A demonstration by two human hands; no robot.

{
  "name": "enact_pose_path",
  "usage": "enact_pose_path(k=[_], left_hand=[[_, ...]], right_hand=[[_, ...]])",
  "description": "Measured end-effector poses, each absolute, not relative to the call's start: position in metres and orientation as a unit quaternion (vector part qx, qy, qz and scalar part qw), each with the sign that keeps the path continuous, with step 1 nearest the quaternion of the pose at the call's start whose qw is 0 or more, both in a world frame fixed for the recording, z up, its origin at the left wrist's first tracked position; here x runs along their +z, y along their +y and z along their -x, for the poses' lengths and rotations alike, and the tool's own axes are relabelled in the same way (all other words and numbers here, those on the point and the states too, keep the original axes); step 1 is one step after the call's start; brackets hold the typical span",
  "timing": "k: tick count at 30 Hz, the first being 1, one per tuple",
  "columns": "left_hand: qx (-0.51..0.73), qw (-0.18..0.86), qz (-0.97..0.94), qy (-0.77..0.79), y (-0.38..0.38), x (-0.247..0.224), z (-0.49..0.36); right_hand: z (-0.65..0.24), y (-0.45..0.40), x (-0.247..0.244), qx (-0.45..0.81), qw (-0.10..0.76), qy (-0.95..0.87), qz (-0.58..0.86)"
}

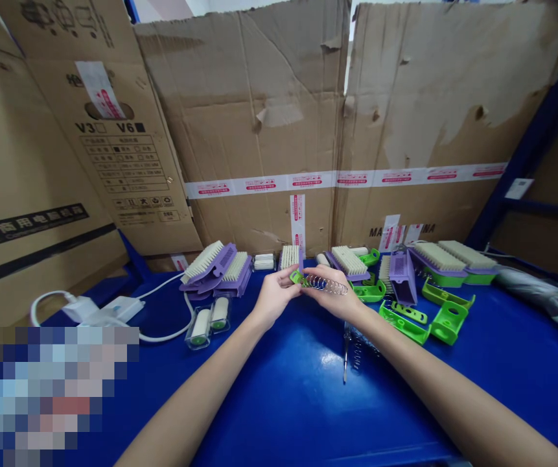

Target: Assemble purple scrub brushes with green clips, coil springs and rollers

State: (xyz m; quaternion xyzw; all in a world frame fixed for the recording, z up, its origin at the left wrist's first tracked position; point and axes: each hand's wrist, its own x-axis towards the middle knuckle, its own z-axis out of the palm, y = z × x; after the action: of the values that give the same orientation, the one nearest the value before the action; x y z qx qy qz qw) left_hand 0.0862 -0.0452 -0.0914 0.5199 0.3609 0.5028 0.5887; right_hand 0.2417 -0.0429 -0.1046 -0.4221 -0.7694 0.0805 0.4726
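Observation:
Both my hands meet over the middle of the blue table. My left hand [273, 297] pinches a small green plastic strip [297, 277]. Close beside it, my right hand [334, 299] has its fingers closed at the near end of a metal coil spring [327, 283], which stretches rightward across that hand. The spring's end meets the green strip; whether it is hooked in cannot be made out. Just behind my hands stands a purple brush with pale bristles [290, 257]. A screwdriver [345, 363] lies below my right wrist, next to another loose spring [357, 355].
Purple brushes [232, 275] are stacked at left, near clear cases with white rollers [201, 324]. Several green plastic brackets [448, 322] and more brushes [439, 256] lie at right. A white charger with cable [81, 310] sits left. Cardboard [259, 130] walls the back.

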Motion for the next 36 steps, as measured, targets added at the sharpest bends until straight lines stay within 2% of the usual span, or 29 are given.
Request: enact_pose_path(k=[12, 22, 29, 36], left_hand=[[0.486, 0.546, -0.533, 0.425, -0.046, -0.094, -0.092], [0.475, 0.532, -0.582, 0.392, -0.044, -0.094, -0.088], [0.434, 0.458, -0.672, 0.387, -0.039, -0.1, -0.086], [0.394, 0.507, -0.668, 0.376, -0.043, -0.085, -0.081]], right_hand=[[-0.237, -0.051, -0.1, 0.118, 0.455, -0.769, 0.433], [-0.241, -0.05, -0.097, 0.119, 0.443, -0.769, 0.446], [-0.241, -0.049, -0.101, 0.12, 0.459, -0.761, 0.442], [-0.237, -0.053, -0.096, 0.107, 0.425, -0.79, 0.429]])
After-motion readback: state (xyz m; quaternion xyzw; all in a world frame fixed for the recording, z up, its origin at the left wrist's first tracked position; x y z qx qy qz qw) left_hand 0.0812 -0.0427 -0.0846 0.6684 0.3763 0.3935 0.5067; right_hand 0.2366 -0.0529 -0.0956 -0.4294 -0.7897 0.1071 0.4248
